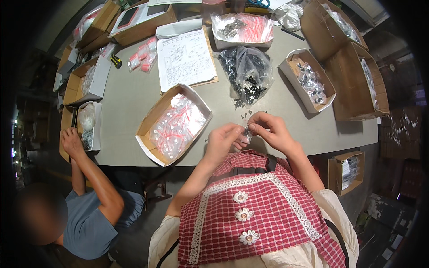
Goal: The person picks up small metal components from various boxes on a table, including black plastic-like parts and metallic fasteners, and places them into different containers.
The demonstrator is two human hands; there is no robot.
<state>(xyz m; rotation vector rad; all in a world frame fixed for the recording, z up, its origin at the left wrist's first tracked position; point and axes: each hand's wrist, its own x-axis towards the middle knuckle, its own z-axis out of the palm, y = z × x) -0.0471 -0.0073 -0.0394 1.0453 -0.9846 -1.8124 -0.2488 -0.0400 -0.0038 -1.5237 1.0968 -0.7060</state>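
Note:
Close to the table's front edge, my left hand (225, 137) pinches a small clear plastic bag (246, 137) with a few dark bits inside. My right hand (271, 130) is closed at the bag's upper edge, thumb and forefinger together; whether a small part is also between them is too small to tell. Several loose dark screws (244, 115) lie on the table just beyond my fingers. Past them, a larger clear bag (254, 67) of black and silvery small hardware spills a little toward me. To the left stands an open carton (145, 134) of small bags with white round pieces and red strips.
A carton (330, 94) of filled bags stands right, beside taller boxes (353, 85). An instruction sheet (185, 58), a box (243, 43) of red-striped bags and a yellow-black cutter (116, 61) lie farther back. At left, a co-worker's hand (71, 142) reaches over boxes.

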